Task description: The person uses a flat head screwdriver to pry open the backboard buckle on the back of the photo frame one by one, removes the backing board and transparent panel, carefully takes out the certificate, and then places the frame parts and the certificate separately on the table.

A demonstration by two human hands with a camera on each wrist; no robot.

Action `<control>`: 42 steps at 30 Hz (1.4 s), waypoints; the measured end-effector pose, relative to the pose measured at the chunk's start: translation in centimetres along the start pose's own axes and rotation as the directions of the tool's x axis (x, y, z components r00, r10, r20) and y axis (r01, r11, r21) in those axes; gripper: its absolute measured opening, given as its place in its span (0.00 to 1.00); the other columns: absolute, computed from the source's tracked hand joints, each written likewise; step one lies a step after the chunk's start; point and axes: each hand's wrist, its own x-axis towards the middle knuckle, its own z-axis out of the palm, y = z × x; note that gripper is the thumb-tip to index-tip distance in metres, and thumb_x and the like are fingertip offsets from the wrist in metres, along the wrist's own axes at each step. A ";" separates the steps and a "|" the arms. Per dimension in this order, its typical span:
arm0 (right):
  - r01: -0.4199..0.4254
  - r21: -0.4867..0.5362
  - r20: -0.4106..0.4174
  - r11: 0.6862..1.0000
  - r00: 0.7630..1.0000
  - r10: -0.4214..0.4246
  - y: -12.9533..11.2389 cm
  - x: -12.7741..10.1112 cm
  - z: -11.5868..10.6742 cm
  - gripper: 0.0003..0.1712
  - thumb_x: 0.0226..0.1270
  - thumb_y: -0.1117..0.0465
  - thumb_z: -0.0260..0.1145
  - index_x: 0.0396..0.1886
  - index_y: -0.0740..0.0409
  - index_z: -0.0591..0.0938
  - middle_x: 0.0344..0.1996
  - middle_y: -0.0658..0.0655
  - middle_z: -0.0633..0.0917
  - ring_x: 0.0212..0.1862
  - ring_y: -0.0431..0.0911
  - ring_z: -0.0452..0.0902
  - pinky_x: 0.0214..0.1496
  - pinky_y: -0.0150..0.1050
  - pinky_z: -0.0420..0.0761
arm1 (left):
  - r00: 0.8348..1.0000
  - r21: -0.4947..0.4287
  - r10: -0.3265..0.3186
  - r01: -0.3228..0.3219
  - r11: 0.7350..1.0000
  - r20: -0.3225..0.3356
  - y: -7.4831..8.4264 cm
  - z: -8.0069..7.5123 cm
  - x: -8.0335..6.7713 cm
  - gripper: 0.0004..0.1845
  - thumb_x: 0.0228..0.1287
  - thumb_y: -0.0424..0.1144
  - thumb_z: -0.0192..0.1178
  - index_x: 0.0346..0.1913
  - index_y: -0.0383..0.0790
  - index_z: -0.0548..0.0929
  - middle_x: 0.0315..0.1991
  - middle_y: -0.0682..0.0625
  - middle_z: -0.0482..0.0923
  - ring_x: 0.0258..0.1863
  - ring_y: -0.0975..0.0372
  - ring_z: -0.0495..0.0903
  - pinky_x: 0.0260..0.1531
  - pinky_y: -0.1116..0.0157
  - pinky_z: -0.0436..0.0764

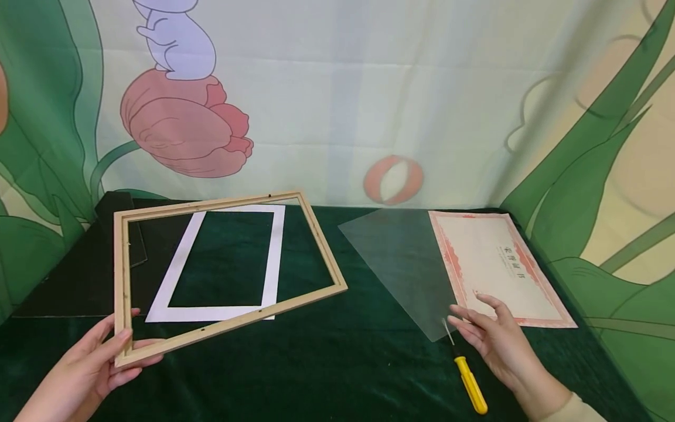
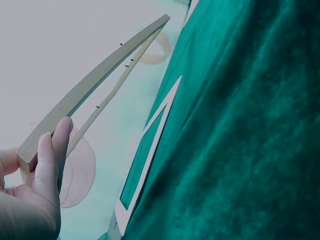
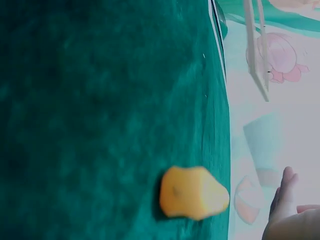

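Note:
My left hand [image 1: 97,363] grips the lower left corner of a light wooden picture frame [image 1: 232,324], thumb on the near face and fingers behind. The frame is tilted up above the table; small dark tabs show along its inner edges. My right hand [image 1: 501,337] pinches a clear sheet [image 1: 392,258] near its lower edge. Raised off the cloth, the sheet also shows in the right wrist view against the backdrop. Below that hand lies a screwdriver [image 1: 471,384] with a yellow handle, its shaft tip close to the fingers.
A white mat border [image 1: 176,264] lies behind the wooden frame, with a black board [image 1: 58,287] to its left. On the right a red-bordered certificate [image 1: 495,246] lies flat. Dark green cloth [image 1: 295,375] covers the table; a printed curtain [image 1: 295,117] hangs behind.

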 end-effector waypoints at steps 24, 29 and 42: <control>-0.082 0.224 0.076 0.971 0.995 0.066 1.0 0.6 5.3 0.37 0.67 0.58 0.42 0.63 0.47 0.29 0.62 0.59 0.54 0.55 0.46 0.63 0.53 0.35 0.64 | 1.000 -0.097 -0.004 0.007 0.995 0.021 -0.1 -0.6 -0.4 0.14 0.65 0.43 0.40 0.52 0.56 0.56 0.39 0.46 0.77 0.42 0.53 0.75 0.34 0.67 0.76; -0.133 0.224 0.167 0.965 0.981 0.097 1.6 1.2 5.5 0.32 0.69 0.55 0.36 0.64 0.52 0.32 0.62 0.62 0.55 0.56 0.49 0.61 0.55 0.39 0.61 | 0.999 -0.109 0.004 -0.001 0.994 0.034 -0.2 -0.5 -0.3 0.13 0.65 0.43 0.40 0.52 0.55 0.57 0.39 0.45 0.77 0.42 0.52 0.75 0.34 0.66 0.76; -0.307 -0.049 0.197 0.951 0.930 0.310 2.7 2.3 6.0 0.29 0.68 0.55 0.40 0.63 0.63 0.46 0.48 0.60 0.74 0.44 0.46 0.73 0.48 0.38 0.70 | 0.995 -0.089 -0.010 0.020 0.996 0.103 -0.3 1.4 0.2 0.13 0.67 0.42 0.37 0.52 0.57 0.58 0.41 0.45 0.76 0.42 0.54 0.75 0.34 0.67 0.76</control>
